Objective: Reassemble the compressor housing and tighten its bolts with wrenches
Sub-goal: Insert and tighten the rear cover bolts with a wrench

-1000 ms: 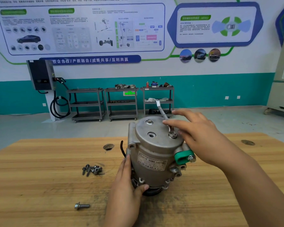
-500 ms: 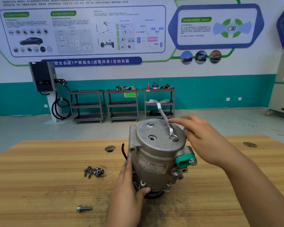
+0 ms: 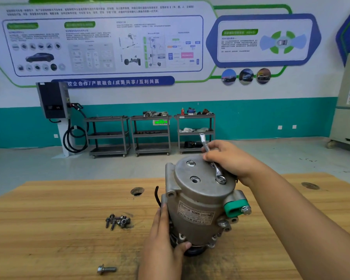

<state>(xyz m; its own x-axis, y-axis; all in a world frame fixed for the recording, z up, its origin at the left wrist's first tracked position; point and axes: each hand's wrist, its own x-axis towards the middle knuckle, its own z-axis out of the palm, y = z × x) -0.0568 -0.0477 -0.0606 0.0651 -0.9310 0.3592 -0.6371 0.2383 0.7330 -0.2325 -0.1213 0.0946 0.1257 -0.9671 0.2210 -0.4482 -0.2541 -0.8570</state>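
Note:
A grey metal compressor (image 3: pixel 198 201) with a label and a green port cap stands on end, tilted toward me, on the wooden table (image 3: pixel 49 229). My left hand (image 3: pixel 163 245) grips its lower left side, thumb under the base. A silver ring wrench (image 3: pixel 212 160) sits with its ring end on a bolt at the right of the round end cover. My right hand (image 3: pixel 228 160) grips the wrench's shaft, fingers curled over it. Another bolt (image 3: pixel 191 163) sits at the cover's far edge.
A small pile of loose bolts (image 3: pixel 118 220) lies left of the compressor, and a single flanged bolt (image 3: pixel 106 269) lies near the table's front edge. The tabletop has two round holes (image 3: pixel 137 191). Grey shelf carts (image 3: pixel 151 134) stand against the far wall.
My right hand has moved from resting fingers over the wrench's ring end up to its shaft and closed around it. The left hand and compressor have stayed put.

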